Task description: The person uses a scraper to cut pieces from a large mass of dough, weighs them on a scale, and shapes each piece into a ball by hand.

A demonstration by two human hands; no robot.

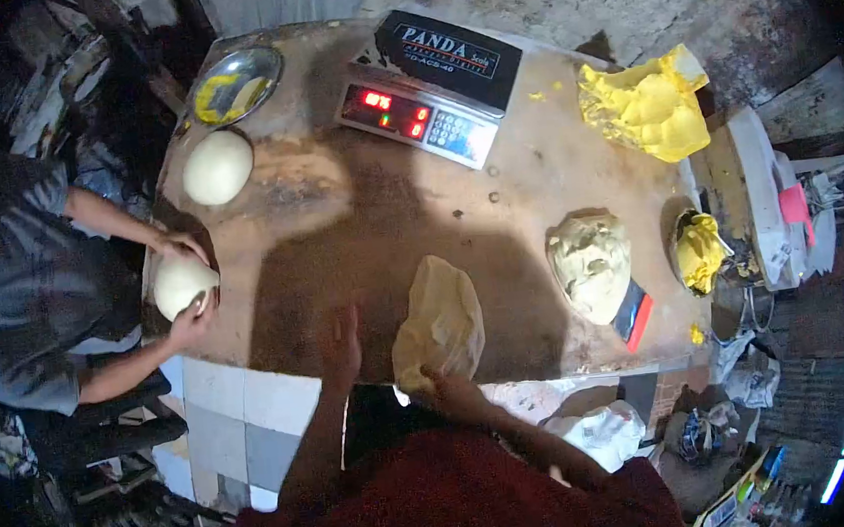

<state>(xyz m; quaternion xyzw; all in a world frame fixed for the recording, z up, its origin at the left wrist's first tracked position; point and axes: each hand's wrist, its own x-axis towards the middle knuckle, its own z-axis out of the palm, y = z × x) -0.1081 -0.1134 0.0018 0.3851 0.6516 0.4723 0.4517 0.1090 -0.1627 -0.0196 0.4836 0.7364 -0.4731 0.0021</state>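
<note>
My right hand [450,389] fingers pinch the stretched dough sheet [438,324] at its near edge, anchoring it, while my left hand [343,349] hovers open beside it over the desk [360,239].

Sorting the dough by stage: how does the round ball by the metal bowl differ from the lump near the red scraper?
The round ball is smooth, white and domed; the lump is rough, creased and yellower. The ball sits at the table's far left, the lump at the near right. Neither is touched.

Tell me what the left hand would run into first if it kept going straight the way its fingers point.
The left hand points up the bare table toward the scale. The way looks free until that scale, though depth is hard to judge. The flattened dough lies off to its right.
</note>
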